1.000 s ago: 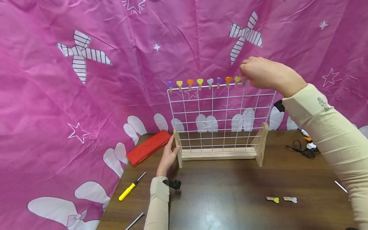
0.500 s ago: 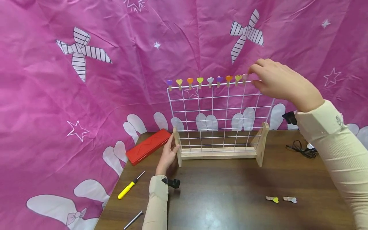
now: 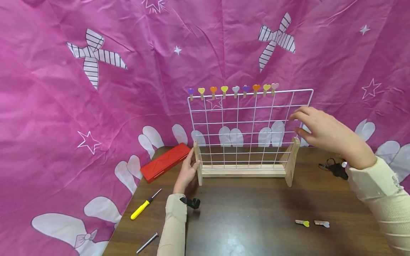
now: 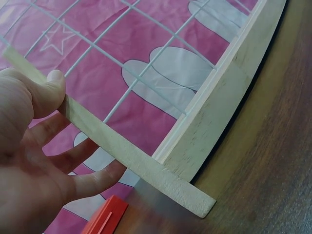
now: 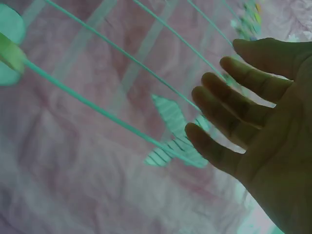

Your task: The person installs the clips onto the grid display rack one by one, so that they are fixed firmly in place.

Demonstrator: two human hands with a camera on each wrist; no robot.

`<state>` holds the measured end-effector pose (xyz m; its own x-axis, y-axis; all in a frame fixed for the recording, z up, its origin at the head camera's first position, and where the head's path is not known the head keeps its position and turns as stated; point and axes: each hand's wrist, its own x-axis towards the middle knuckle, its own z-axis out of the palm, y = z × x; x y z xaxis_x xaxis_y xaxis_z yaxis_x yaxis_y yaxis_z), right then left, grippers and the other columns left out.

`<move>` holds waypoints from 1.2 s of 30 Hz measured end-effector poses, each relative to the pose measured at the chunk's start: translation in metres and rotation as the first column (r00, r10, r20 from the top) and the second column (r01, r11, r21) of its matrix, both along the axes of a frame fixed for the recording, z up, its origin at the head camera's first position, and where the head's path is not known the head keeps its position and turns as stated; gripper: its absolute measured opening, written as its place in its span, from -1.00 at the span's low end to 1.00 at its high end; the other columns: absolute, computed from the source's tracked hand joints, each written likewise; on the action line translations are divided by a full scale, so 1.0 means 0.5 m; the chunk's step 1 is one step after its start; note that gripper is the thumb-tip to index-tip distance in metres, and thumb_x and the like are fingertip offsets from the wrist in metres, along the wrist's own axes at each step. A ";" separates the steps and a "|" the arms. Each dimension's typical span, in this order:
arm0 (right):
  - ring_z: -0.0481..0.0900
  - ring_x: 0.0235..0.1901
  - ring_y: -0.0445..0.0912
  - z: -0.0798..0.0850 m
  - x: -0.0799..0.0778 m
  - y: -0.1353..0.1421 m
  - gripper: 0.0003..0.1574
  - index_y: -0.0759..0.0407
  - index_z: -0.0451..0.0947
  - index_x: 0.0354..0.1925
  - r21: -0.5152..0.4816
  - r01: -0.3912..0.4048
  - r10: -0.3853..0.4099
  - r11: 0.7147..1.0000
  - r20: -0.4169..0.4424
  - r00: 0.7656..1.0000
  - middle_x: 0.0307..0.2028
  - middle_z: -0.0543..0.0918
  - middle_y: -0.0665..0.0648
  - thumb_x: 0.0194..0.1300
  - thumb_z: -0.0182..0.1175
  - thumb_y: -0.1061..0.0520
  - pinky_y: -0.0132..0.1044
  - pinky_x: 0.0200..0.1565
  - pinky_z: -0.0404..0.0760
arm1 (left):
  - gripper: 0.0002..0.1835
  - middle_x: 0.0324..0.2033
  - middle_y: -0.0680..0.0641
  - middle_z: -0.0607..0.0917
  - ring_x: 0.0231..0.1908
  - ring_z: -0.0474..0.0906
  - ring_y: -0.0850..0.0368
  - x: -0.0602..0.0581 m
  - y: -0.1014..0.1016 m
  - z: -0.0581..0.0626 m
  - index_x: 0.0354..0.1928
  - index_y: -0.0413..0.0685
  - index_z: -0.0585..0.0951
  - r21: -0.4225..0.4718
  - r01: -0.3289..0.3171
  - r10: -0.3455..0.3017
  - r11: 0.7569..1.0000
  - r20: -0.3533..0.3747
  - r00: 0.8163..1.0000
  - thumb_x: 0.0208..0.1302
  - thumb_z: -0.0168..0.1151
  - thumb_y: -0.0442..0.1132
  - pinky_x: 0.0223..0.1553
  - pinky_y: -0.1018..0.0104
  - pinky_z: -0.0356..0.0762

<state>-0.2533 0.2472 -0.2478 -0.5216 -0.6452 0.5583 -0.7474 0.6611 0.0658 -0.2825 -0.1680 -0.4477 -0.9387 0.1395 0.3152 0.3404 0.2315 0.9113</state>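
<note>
A white wire grid (image 3: 253,122) stands upright in a wooden stand (image 3: 243,174). Several heart-topped clothespins (image 3: 224,90) in purple, yellow, orange, white and pink are clipped along the left and middle of its top bar. My left hand (image 3: 187,172) holds the stand's left side post (image 4: 131,153), thumb on one face and fingers behind. My right hand (image 3: 326,131) is in the air by the grid's right side, fingers spread and holding nothing; the right wrist view shows its bare palm. On the table lie a yellow-heart clothespin (image 3: 302,223) and a white-heart clothespin (image 3: 321,223).
A red case (image 3: 165,163) lies left of the stand. Nearer on that side are a yellow-handled screwdriver (image 3: 141,209) and a metal rod (image 3: 147,243). A black cable (image 3: 326,165) lies at the right, partly hidden by the right wrist. Pink printed cloth (image 3: 153,81) hangs behind the table.
My right hand has let go of the pink-heart clothespin on the top bar and moved down and to the right, its fingers spreading. My left hand stays on the side post.
</note>
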 end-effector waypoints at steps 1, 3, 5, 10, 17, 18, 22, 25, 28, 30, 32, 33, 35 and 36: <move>0.48 -0.31 -0.02 -0.016 0.003 0.002 -0.61 0.27 0.50 -0.18 -0.003 -0.022 0.022 1.000 0.004 1.000 -0.26 0.52 0.10 -0.08 0.27 0.37 -0.09 -0.29 0.46 | -0.28 0.28 -0.33 0.25 0.23 0.24 -0.20 -0.001 0.000 0.000 0.41 -0.17 0.02 -0.003 -0.004 0.004 1.000 0.008 1.000 0.25 0.02 -0.54 0.15 -0.04 0.27; 0.48 -0.32 -0.10 -0.049 0.009 0.005 -0.64 0.22 0.51 -0.21 -0.008 -0.050 0.050 0.999 0.010 0.999 -0.28 0.52 0.03 -0.08 0.27 0.36 -0.17 -0.30 0.45 | -0.28 0.27 -0.34 0.25 0.22 0.25 -0.21 -0.005 0.000 0.000 0.41 -0.18 0.02 0.004 -0.001 0.001 1.000 0.003 1.000 0.25 0.02 -0.54 0.14 -0.05 0.28; 0.48 -0.33 -0.13 -0.083 0.015 0.008 -0.66 0.20 0.52 -0.23 -0.007 -0.078 0.078 0.997 0.014 0.997 -0.29 0.52 0.00 -0.08 0.26 0.36 -0.20 -0.32 0.46 | -0.28 0.27 -0.35 0.26 0.22 0.25 -0.22 -0.010 -0.001 -0.003 0.41 -0.18 0.02 0.007 -0.005 0.005 1.000 -0.003 1.000 0.25 0.02 -0.54 0.13 -0.05 0.29; 0.47 -0.40 -0.19 -0.180 0.033 0.014 -0.70 0.13 0.53 -0.27 0.025 -0.073 0.072 0.997 0.070 0.995 -0.31 0.51 -0.03 -0.06 0.29 0.32 -0.24 -0.43 0.49 | -0.28 0.26 -0.31 0.29 0.21 0.27 -0.18 -0.035 -0.008 -0.034 0.42 -0.06 0.04 0.026 -0.028 0.028 0.999 0.008 1.000 0.27 0.05 -0.49 0.14 -0.05 0.29; 0.39 -0.46 -0.31 -0.308 0.061 0.028 -0.68 0.07 0.51 -0.34 0.018 -0.047 0.043 0.999 0.172 0.984 -0.38 0.44 -0.13 -0.11 0.32 0.34 -0.32 -0.49 0.46 | -0.27 0.28 -0.24 0.28 0.23 0.26 -0.12 -0.047 -0.010 -0.053 0.43 -0.01 0.04 0.016 -0.065 0.065 0.998 0.006 0.998 0.27 0.07 -0.46 0.16 0.01 0.28; 0.38 -0.46 -0.32 -0.321 0.066 0.031 -0.69 0.06 0.51 -0.34 0.016 -0.044 0.041 0.999 0.187 0.982 -0.38 0.43 -0.14 -0.10 0.33 0.33 -0.33 -0.50 0.45 | -0.27 0.28 -0.26 0.28 0.23 0.26 -0.12 -0.047 -0.010 -0.054 0.43 -0.03 0.04 0.019 -0.062 0.062 0.998 0.004 0.998 0.26 0.07 -0.47 0.16 0.01 0.27; 0.36 -0.47 -0.35 -0.367 0.090 0.041 -0.72 0.04 0.51 -0.34 0.021 -0.019 0.013 1.000 0.260 0.966 -0.39 0.42 -0.17 -0.05 0.36 0.27 -0.36 -0.53 0.43 | -0.27 0.28 -0.26 0.27 0.23 0.26 -0.12 -0.042 -0.009 -0.050 0.43 -0.03 0.04 0.032 -0.050 0.049 0.998 0.026 0.998 0.27 0.06 -0.47 0.16 0.01 0.27; 0.38 -0.49 -0.36 -0.396 0.109 0.051 -0.77 0.05 0.52 -0.34 0.053 0.002 -0.019 0.999 0.317 0.948 -0.38 0.43 -0.15 0.00 0.35 0.22 -0.36 -0.54 0.44 | -0.27 0.28 -0.32 0.26 0.23 0.25 -0.18 -0.027 -0.004 -0.031 0.43 -0.11 0.02 0.026 -0.037 0.036 0.999 0.037 0.999 0.27 0.05 -0.49 0.14 -0.03 0.28; 0.41 -0.48 -0.31 -0.419 0.128 0.063 -0.81 0.05 0.51 -0.35 0.111 0.015 -0.058 0.994 0.393 0.918 -0.36 0.46 -0.10 0.06 0.34 0.11 -0.31 -0.53 0.43 | -0.27 0.27 -0.37 0.25 0.22 0.24 -0.23 -0.010 0.001 -0.012 0.42 -0.20 0.00 0.009 -0.028 0.028 1.000 0.038 0.999 0.26 0.04 -0.51 0.13 -0.05 0.29; 0.47 -0.42 -0.22 -0.429 0.140 0.068 -0.77 0.02 0.52 -0.36 0.151 0.036 -0.102 0.988 0.456 0.884 -0.30 0.51 -0.01 0.06 0.34 0.00 -0.22 -0.48 0.48 | -0.28 0.26 -0.39 0.25 0.21 0.25 -0.25 -0.003 0.003 -0.004 0.40 -0.26 0.00 0.000 -0.027 0.027 1.000 0.027 0.999 0.25 0.04 -0.53 0.13 -0.05 0.29; 0.53 -0.34 -0.07 -0.434 0.149 0.072 -0.72 -0.01 0.53 -0.39 0.184 0.053 -0.141 0.981 0.507 0.850 -0.24 0.55 0.11 -0.01 0.37 -0.09 -0.11 -0.41 0.51 | -0.28 0.26 -0.39 0.25 0.21 0.25 -0.25 -0.002 0.003 -0.003 0.40 -0.26 0.00 0.007 -0.023 0.023 1.000 0.024 0.999 0.25 0.03 -0.54 0.13 -0.05 0.29; 0.54 -0.31 -0.01 -0.435 0.153 0.073 -0.70 -0.03 0.53 -0.42 0.195 0.058 -0.155 0.979 0.531 0.833 -0.22 0.55 0.17 -0.06 0.40 -0.11 -0.06 -0.39 0.51 | -0.28 0.26 -0.38 0.25 0.21 0.25 -0.24 -0.001 0.003 -0.002 0.41 -0.23 0.00 0.009 -0.024 0.023 1.000 0.031 0.999 0.25 0.02 -0.54 0.13 -0.04 0.29; 0.53 -0.31 0.03 -0.440 0.160 0.075 -0.67 -0.04 0.54 -0.45 0.212 0.068 -0.176 0.975 0.547 0.818 -0.22 0.55 0.18 -0.16 0.44 -0.10 -0.04 -0.39 0.51 | -0.28 0.26 -0.38 0.25 0.21 0.25 -0.24 -0.002 0.004 -0.003 0.41 -0.20 0.00 0.017 -0.023 0.022 1.000 0.041 0.999 0.25 0.01 -0.54 0.13 -0.05 0.29; 0.51 -0.34 -0.02 -0.442 0.162 0.076 -0.68 -0.06 0.53 -0.48 0.217 0.065 -0.177 0.974 0.552 0.815 -0.26 0.54 0.11 -0.19 0.46 -0.08 -0.10 -0.41 0.49 | -0.28 0.27 -0.36 0.25 0.21 0.26 -0.23 -0.002 0.004 -0.004 0.42 -0.17 0.00 0.022 -0.023 0.021 1.000 0.053 0.998 0.26 0.01 -0.53 0.13 -0.04 0.29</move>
